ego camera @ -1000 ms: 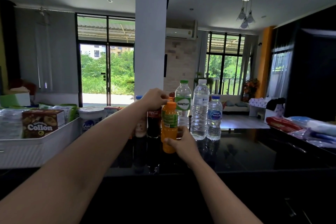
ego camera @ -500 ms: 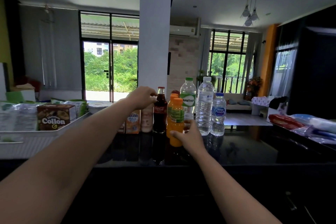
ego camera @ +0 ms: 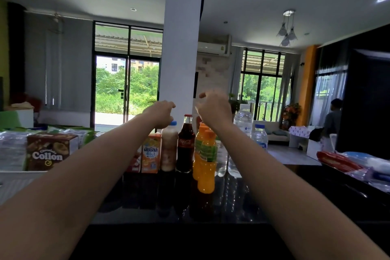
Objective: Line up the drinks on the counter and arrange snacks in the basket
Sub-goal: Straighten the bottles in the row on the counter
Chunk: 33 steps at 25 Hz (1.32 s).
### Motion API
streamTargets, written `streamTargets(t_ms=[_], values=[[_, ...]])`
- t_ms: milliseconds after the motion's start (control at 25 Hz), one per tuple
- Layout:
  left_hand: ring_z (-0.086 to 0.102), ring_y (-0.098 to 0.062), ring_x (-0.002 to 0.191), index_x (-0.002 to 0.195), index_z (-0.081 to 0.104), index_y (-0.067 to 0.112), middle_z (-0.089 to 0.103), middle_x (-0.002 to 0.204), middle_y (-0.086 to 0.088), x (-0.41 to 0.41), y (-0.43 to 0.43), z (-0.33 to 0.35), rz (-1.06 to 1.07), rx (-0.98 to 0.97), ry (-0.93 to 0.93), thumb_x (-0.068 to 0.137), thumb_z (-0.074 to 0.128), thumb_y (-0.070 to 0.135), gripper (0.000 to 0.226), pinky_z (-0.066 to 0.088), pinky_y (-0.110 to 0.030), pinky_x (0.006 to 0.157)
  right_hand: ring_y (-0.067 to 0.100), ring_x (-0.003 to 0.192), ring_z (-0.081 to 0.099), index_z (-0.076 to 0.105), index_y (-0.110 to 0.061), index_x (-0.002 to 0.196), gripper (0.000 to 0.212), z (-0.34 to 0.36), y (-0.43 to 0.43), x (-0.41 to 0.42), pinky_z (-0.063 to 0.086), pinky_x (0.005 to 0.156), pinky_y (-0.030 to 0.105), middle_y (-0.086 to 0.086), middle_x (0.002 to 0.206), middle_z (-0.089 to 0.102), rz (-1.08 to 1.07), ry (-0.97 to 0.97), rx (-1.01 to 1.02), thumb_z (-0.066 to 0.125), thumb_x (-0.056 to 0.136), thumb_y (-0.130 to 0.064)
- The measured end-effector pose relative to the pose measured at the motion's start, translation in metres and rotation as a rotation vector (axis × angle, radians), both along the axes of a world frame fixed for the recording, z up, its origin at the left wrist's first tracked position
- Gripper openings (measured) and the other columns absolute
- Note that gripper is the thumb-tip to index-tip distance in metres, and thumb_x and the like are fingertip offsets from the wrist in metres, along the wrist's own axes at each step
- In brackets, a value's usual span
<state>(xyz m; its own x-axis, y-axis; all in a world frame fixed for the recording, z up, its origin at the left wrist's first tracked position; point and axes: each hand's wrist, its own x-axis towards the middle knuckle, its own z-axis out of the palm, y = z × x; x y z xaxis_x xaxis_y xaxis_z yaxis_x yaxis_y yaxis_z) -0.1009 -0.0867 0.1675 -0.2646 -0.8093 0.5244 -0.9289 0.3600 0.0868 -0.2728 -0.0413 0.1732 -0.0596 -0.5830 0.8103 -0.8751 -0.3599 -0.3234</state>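
Observation:
Drinks stand in a row on the black counter (ego camera: 236, 200): a red carton (ego camera: 135, 163), an orange carton (ego camera: 150, 154), a milky bottle with a blue cap (ego camera: 169, 150), a cola bottle (ego camera: 185, 148), two orange juice bottles (ego camera: 206, 169) one behind the other, and clear water bottles (ego camera: 260, 138). My left hand (ego camera: 160, 115) hovers loosely curled just left of the milky bottle's cap, holding nothing. Raised above the juice bottles, my right hand (ego camera: 213, 108) has its fingers apart and is empty. A white basket (ego camera: 19, 181) at the left holds a brown Collon box (ego camera: 50, 152) and green snack packets.
A white pillar (ego camera: 181, 48) rises behind the drinks. A red packet (ego camera: 337, 160) and blue plastic bags (ego camera: 371, 162) lie on the counter's right end. A person (ego camera: 333, 118) stands far back on the right.
My right hand let go of the front orange juice bottle and rose above the row. My left hand lifted slightly off the bottle tops. The camera tilted a little.

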Motion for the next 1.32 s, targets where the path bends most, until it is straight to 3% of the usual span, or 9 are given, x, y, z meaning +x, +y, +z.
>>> streamTargets(t_ms=[160,280,400,520,640,720,800,960,1320], values=[[0.042,-0.025,0.132,0.14,0.042,0.013,0.044,0.145,-0.009,-0.001,-0.022,-0.009,-0.064,0.123,0.008,0.094,0.053,0.013,0.047,0.034,-0.036,0.106,0.025,0.093,0.063,0.063,-0.011,0.103,0.027,0.018,-0.042,0.026,0.054,0.083,0.04,0.006,0.103,0.066,-0.158,0.303,0.37,0.064,0.089,-0.034],[0.05,-0.023,0.123,0.132,0.053,0.012,0.055,0.136,-0.008,-0.003,-0.032,-0.017,-0.125,0.13,0.012,0.091,0.048,0.008,0.042,0.037,-0.031,0.099,0.027,0.094,0.065,0.062,-0.009,0.103,0.032,0.014,-0.064,0.034,0.054,0.082,0.038,0.007,0.101,0.067,-0.182,0.394,0.433,0.069,0.086,-0.036],[0.058,-0.02,0.108,0.121,0.064,0.011,0.065,0.122,-0.007,0.003,-0.036,-0.014,-0.147,0.082,0.038,0.089,0.06,0.021,0.033,0.039,-0.025,0.086,0.023,0.086,0.06,0.059,-0.007,0.105,0.034,0.01,-0.07,0.033,0.048,0.071,0.032,0.005,0.091,0.058,-0.18,0.423,0.447,0.07,0.085,-0.033],[0.061,-0.017,0.09,0.106,0.071,0.011,0.07,0.107,-0.006,0.008,-0.038,-0.017,-0.125,0.045,0.127,0.082,0.07,0.04,0.038,0.044,-0.026,0.075,0.019,0.08,0.058,0.063,-0.003,0.102,0.021,0.018,-0.069,0.033,0.044,0.064,0.027,0.01,0.099,0.066,-0.154,0.435,0.524,0.065,0.088,-0.018],[0.058,-0.019,0.094,0.108,0.067,0.009,0.066,0.108,-0.007,0.003,-0.032,-0.024,-0.107,0.018,0.185,0.077,0.07,0.05,0.051,0.046,-0.032,0.078,0.022,0.098,0.063,0.066,-0.002,0.112,0.026,0.027,-0.063,0.031,0.053,0.086,0.032,0.013,0.116,0.068,-0.067,0.416,0.6,0.056,0.089,-0.008],[0.055,-0.022,0.108,0.12,0.058,0.009,0.06,0.12,-0.009,0.001,-0.026,-0.024,-0.154,0.062,0.178,0.08,0.07,0.044,0.054,0.043,-0.032,0.088,0.025,0.108,0.063,0.065,-0.002,0.116,0.029,0.03,-0.057,0.027,0.052,0.096,0.036,0.013,0.119,0.066,0.014,0.35,0.636,0.053,0.09,-0.003],[0.052,-0.021,0.114,0.127,0.053,0.009,0.055,0.13,-0.009,0.001,-0.019,-0.017,-0.217,0.141,0.146,0.087,0.066,0.025,0.045,0.04,-0.028,0.09,0.023,0.101,0.064,0.067,-0.004,0.116,0.032,0.029,-0.052,0.023,0.052,0.09,0.033,0.011,0.117,0.067,0.077,0.299,0.643,0.051,0.09,0.003],[0.053,-0.014,0.098,0.124,0.06,0.01,0.06,0.126,-0.01,0.007,-0.011,-0.004,-0.214,0.225,0.066,0.086,0.054,0.001,0.04,0.039,-0.024,0.079,0.026,0.103,0.062,0.069,-0.007,0.113,0.04,0.023,-0.047,0.02,0.054,0.09,0.034,0.012,0.119,0.065,0.133,0.261,0.619,0.043,0.088,0.011],[0.064,-0.023,0.079,0.086,0.071,0.006,0.071,0.088,-0.01,0.007,-0.014,-0.022,-0.024,-0.06,0.123,0.076,0.071,0.05,0.045,0.047,-0.031,0.067,0.026,0.109,0.061,0.068,-0.005,0.115,0.044,0.019,-0.045,0.014,0.053,0.096,0.039,0.013,0.123,0.065,0.2,0.179,0.598,0.042,0.086,0.015]])
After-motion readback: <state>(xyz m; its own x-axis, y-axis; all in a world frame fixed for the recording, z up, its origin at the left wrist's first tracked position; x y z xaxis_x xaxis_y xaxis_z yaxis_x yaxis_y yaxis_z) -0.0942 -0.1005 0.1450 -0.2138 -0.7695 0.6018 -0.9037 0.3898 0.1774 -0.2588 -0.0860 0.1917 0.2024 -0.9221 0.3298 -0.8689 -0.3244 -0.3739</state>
